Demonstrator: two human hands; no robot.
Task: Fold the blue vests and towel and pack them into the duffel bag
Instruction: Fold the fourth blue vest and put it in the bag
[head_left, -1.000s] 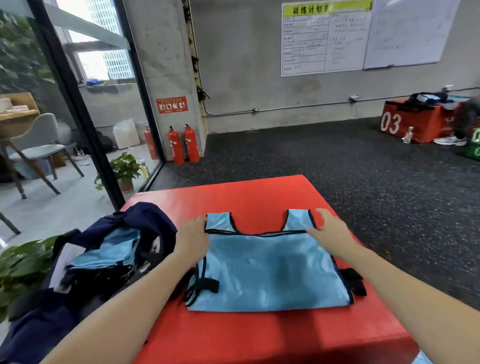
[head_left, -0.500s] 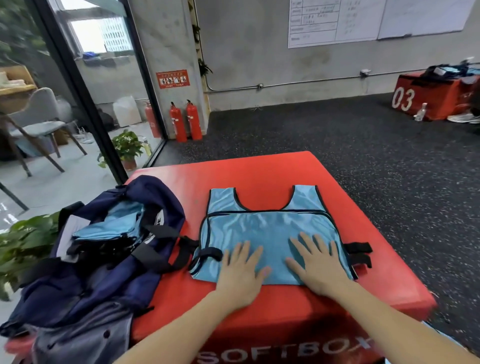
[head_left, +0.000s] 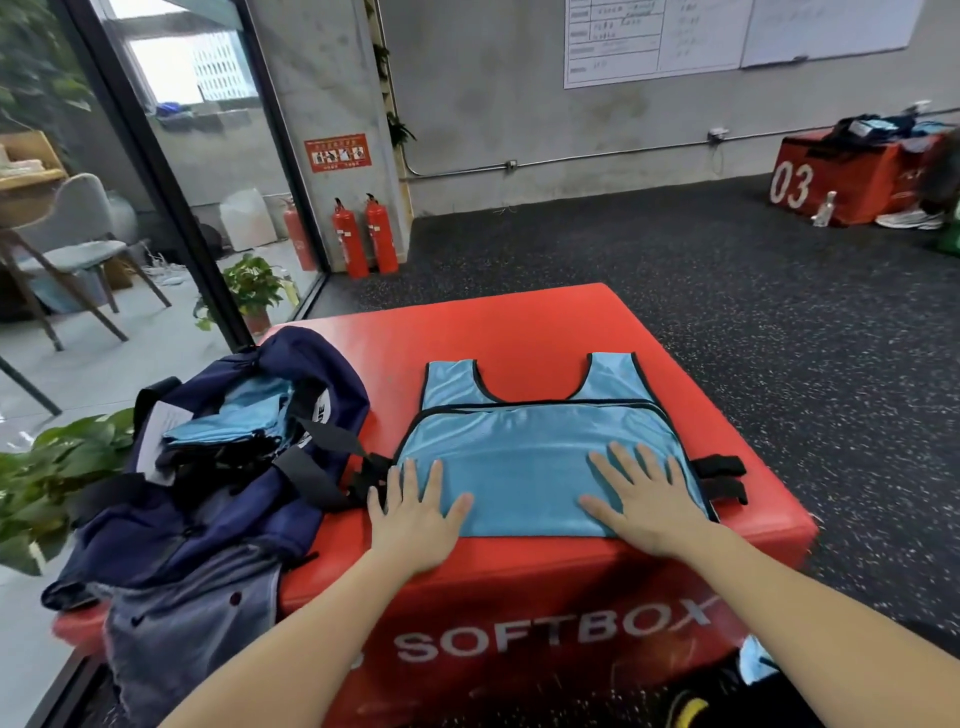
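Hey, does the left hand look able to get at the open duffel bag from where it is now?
Probably yes: the left hand lies flat on the vest, the duffel bag sits beside it with nothing between.

Both hands, left (head_left: 415, 512) and right (head_left: 649, 499), press flat on the blue vest (head_left: 530, 457).

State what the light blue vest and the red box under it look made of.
Light blue vest with black trim: thin synthetic mesh, probably polyester, judging by its faint sheen and fine wrinkles. Red padded box: likely foam under smooth vinyl, given its glossy skin and rounded edges.
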